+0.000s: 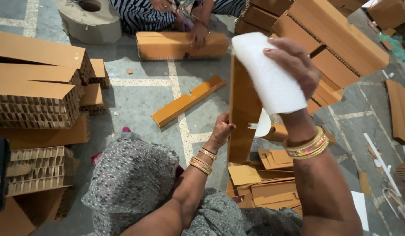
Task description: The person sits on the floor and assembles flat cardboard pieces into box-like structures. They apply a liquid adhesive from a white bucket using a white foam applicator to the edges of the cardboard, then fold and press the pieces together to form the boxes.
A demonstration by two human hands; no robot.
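My left hand [221, 129] grips the lower edge of a tall brown cardboard piece [242, 109] that stands upright in front of me. My right hand [293, 61] holds a white foam sheet [268, 72] against the top of that cardboard piece, fingers curled over the sheet's upper edge. Gold bangles sit on both wrists. A roll of white tape [262, 124] shows just behind the cardboard, partly hidden by it.
Honeycomb cardboard blocks [36, 91] are stacked at the left. A notched cardboard strip [187, 101] lies on the concrete floor. Another person's hand [198, 37] rests on a long cardboard box [180, 45] at the back. More stacked boards [337, 48] stand right; scraps [263, 183] lie below.
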